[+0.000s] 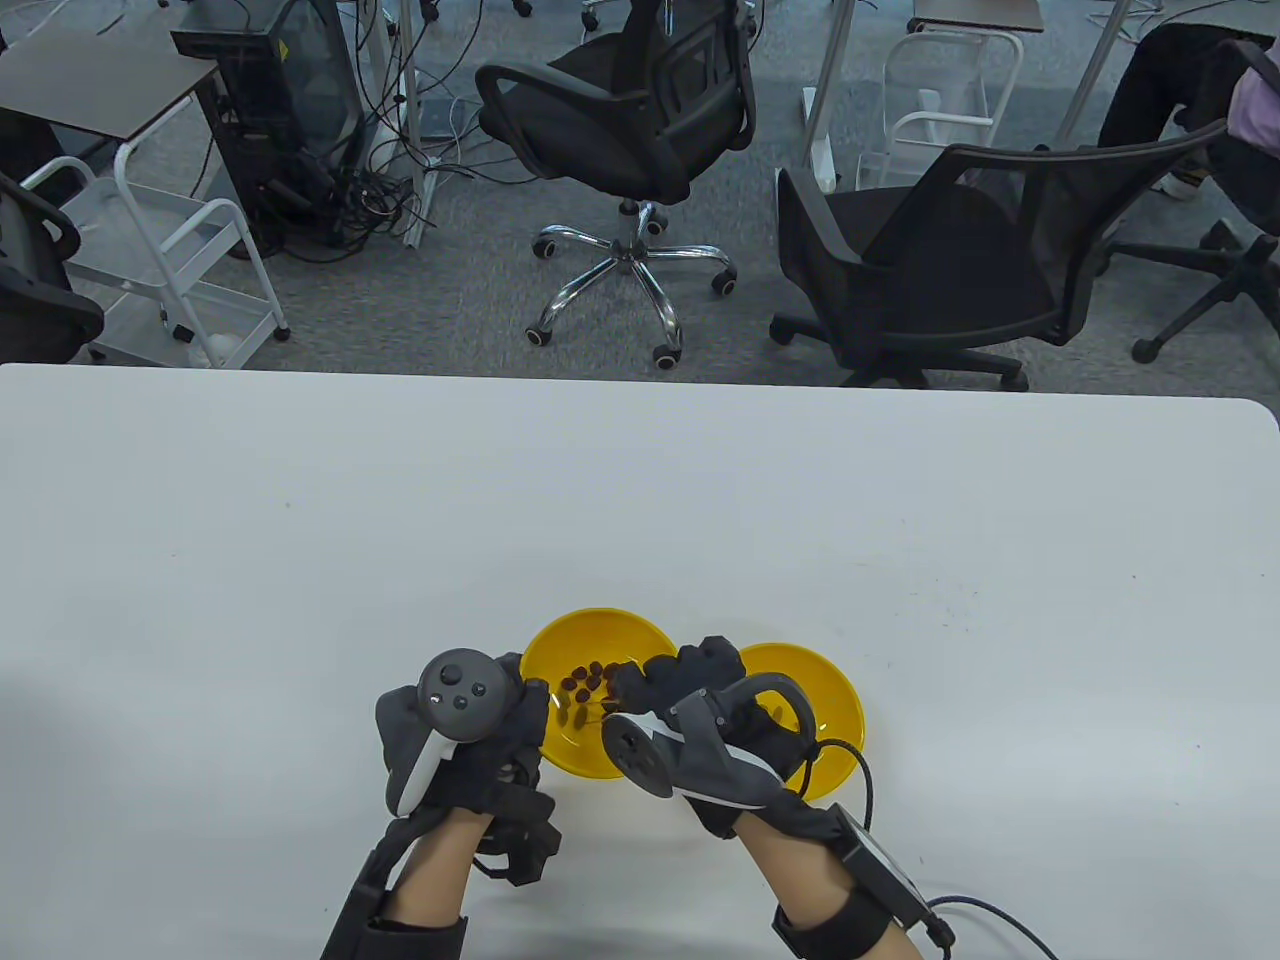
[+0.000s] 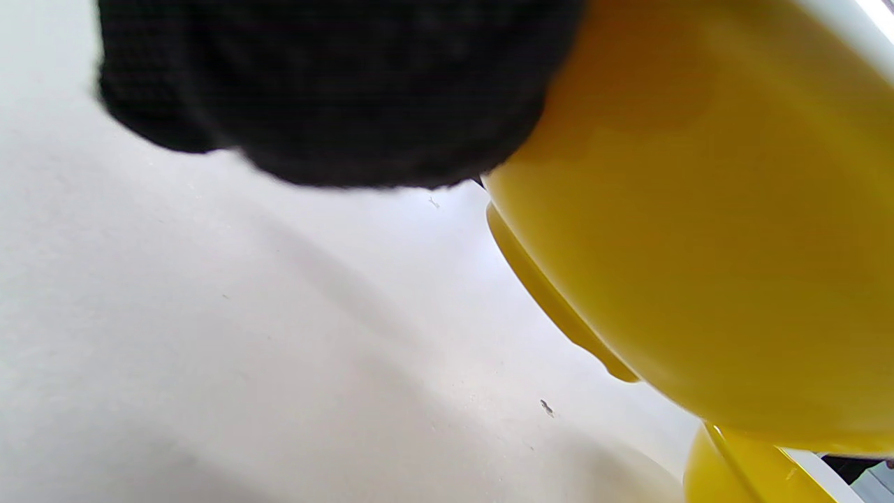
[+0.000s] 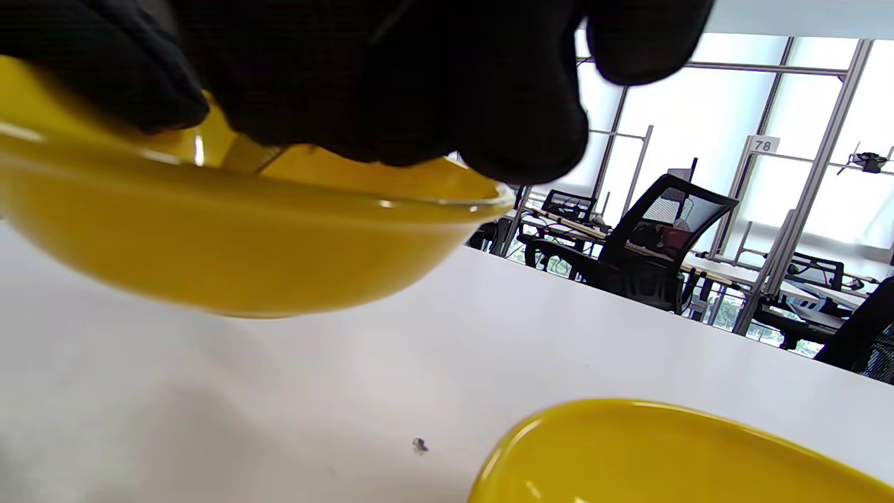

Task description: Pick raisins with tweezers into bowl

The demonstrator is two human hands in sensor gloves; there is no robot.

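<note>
Low in the table view's middle, two yellow bowls sit side by side on the white desk (image 1: 300,520). The raisins (image 1: 582,685) lie in the left bowl (image 1: 590,640), just left of the right hand (image 1: 690,700), whose fingers (image 1: 640,685) curl over its rim; tweezers aren't discernible. The left hand (image 1: 470,730) touches that bowl's left side, grip unclear. The right bowl (image 1: 835,700) is partly hidden.

office, swivel chairs (image 1: 640,120), desks (image 1: 90,90)
</note>
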